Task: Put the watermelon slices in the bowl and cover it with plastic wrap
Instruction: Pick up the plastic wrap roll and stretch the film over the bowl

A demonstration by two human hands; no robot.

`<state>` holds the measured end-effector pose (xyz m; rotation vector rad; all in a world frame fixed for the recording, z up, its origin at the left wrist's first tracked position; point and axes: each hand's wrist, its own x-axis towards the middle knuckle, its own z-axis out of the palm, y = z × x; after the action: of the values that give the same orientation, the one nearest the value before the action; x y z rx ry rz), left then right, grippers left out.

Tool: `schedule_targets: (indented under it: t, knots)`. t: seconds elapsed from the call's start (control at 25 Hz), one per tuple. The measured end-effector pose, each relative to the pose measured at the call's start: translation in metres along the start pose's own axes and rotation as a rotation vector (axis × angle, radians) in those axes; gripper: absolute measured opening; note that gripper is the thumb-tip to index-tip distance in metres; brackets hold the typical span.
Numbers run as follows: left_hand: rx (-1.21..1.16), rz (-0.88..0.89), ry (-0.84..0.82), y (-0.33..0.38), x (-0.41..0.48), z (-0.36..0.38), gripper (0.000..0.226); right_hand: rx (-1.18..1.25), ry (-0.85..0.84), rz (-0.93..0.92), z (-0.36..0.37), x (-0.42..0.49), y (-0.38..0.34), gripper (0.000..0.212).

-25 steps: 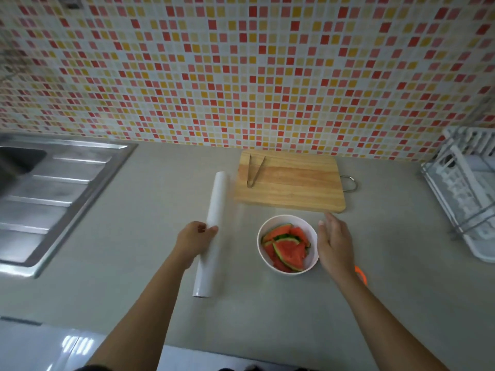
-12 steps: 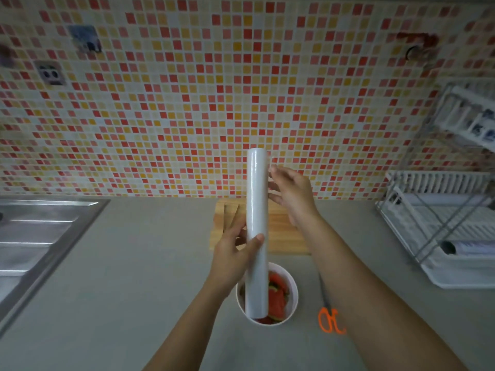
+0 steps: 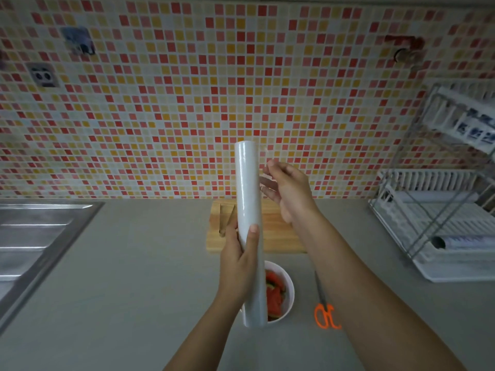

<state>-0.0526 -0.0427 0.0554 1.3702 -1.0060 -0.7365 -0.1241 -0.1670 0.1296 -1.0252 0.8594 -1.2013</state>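
While the left hand (image 3: 238,266) clasps the roll (image 3: 249,223) upright above the bowl (image 3: 288,287), the right hand (image 3: 290,191), nearer its top, seemingly pinches the film edge, free to pull rightward.

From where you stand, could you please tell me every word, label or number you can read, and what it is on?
None can be read.
Plastic wrap roll: no print visible.
Blue-marked items on the dish rack: too blurred to read.
Wall stickers: pictures only, no readable text.
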Motion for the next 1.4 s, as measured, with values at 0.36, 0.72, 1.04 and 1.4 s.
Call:
schedule_targets:
  t: [0.36, 0.72, 1.04, 1.4]
  knots:
    - [0.081, 0.084, 0.106, 0.005, 0.006, -0.013, 0.016, -0.23, -0.152, -0.091, -0.013, -0.023, 0.013, 0.018]
    - [0.08, 0.085, 0.067, 0.006, 0.012, -0.013, 0.017, -0.269, -0.137, -0.12, -0.025, -0.036, 0.031, 0.013]
    - [0.026, 0.094, 0.071, 0.01, 0.021, -0.013, 0.039, -0.314, -0.153, -0.163, -0.031, -0.047, 0.044, 0.005]
    - [0.008, 0.137, 0.093, 0.015, 0.035, -0.014, 0.037, -0.352, -0.188, -0.143, -0.034, -0.049, 0.054, 0.014]
